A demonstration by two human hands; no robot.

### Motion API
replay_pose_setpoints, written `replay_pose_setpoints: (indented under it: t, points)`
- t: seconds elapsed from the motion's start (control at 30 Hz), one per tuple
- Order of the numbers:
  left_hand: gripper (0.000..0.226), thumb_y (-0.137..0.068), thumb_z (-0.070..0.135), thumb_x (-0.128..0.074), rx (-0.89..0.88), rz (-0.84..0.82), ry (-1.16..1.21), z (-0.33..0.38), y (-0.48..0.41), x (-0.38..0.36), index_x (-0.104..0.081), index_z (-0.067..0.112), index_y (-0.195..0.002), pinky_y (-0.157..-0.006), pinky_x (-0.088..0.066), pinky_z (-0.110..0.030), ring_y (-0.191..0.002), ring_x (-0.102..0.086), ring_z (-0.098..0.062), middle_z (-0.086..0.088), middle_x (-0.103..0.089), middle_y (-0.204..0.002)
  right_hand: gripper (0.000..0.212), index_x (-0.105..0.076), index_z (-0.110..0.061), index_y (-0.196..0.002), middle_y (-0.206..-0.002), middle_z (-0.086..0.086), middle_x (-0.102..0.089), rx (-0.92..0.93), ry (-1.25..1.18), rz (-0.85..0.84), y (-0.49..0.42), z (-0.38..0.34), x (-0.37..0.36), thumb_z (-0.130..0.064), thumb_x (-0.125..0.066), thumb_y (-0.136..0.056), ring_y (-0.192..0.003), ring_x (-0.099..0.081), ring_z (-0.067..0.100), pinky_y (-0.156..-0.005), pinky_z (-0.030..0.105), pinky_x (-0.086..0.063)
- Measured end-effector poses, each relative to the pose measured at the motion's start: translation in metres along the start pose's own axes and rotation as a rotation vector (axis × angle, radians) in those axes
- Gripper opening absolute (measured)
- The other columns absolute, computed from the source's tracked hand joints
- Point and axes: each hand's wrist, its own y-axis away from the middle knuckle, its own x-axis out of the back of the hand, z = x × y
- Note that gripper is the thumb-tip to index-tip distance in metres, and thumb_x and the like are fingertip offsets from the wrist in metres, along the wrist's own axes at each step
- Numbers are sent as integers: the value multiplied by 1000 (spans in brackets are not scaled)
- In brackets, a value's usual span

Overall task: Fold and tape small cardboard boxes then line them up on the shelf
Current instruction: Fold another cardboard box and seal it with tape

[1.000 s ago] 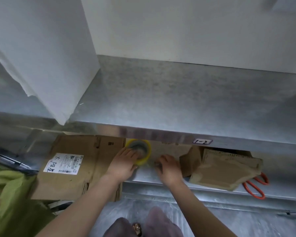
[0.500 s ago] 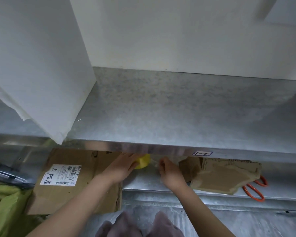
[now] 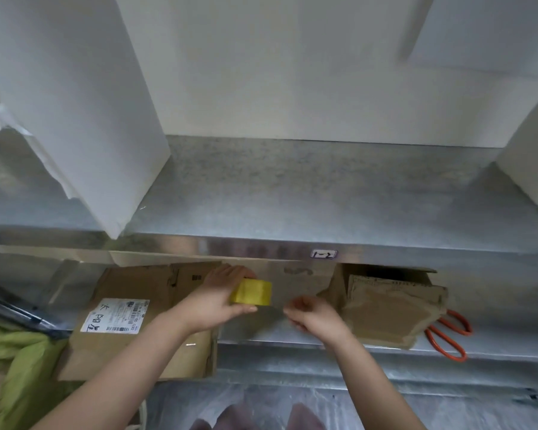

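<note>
tape roll — yellow, glossy, a short cylinder seen side-on — is gripped between the thumb and curled fingers of the left hand, over the lower metal shelf. the right hand is held at 4 o'clock of the roll, fingers curled; whether a tape end is pinched cannot be told. flattened cardboard — brown, matte, ragged-edged — is stacked at 3 o'clock of that hand.

Shelf mottled galvanized metal; boxes matt brown cardboard; tape roll glossy yellow plastic.

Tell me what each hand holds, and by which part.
Left hand: yellow roll of tape, gripped across its outer band. Right hand: curled; any hold cannot be told.
</note>
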Motion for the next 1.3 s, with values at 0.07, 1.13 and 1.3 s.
replay_pose_setpoints:
  t: [0.07, 1.13, 1.3]
  points:
    - [48, -82, 53, -69, -5, 36, 30, 15, 0, 3, -49, 31, -120, -90, -34, -22, -111, -40, -6, 19, -45, -115, 8, -65, -20, -90, -79, -3, -68, 15, -50, 8, 14, -2, 15, -18, -72, -88, -71, -63, 10, -67, 23, -49]
    - [66, -63, 79, -64, 377, -52, 53, 199, -111, -27, -51, 45, -117, -80, -50, -25, -94, -59, -9, 13, -63, -111, 14, -65, -19, -80, -78, -5, -65, 172, 166, 309, 65, 1, 223, -30, -66, -89, -76, -58, 12, -63, 23, -42]
    - [64, -66, 80, -61, 434, -127, -19, 200, -126, -35, -46, 39, -112, -56, -36, -17, -76, -51, -5, 12, -58, -102, 14, -64, -16, -81, -85, 5, -69, 93, 89, 288, 45, 23, 219, -26, -65, -90, -85, -64, 24, -78, 34, -49]
